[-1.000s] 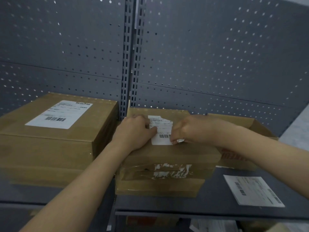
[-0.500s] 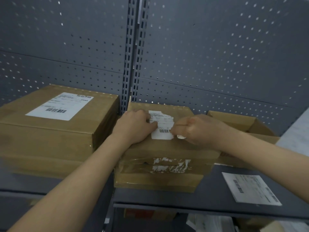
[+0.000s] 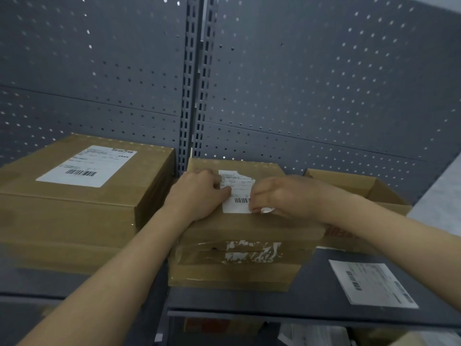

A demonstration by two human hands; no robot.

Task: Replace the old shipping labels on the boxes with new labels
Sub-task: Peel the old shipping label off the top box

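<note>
A small cardboard box (image 3: 249, 228) sits on the dark shelf, with torn label scraps stuck on its front face. A partly torn white shipping label (image 3: 235, 193) lies on its top. My left hand (image 3: 197, 196) rests on the box top with its fingers curled over the label's left edge. My right hand (image 3: 279, 196) pinches the label's lower right corner, and a small peeled bit of white paper shows under its fingers. A loose white label sheet (image 3: 371, 283) lies flat on the shelf at the right.
A larger cardboard box (image 3: 74, 208) carrying a whole white label (image 3: 87, 166) stands at the left. An open cardboard box (image 3: 349, 186) sits behind my right forearm. A grey perforated back panel (image 3: 299, 83) closes the shelf. The shelf's front edge (image 3: 299, 318) runs below, with more goods underneath.
My hands stay on the label. The right hand's fingers have worked slightly at the label's lower right corner; the view has shifted a little.
</note>
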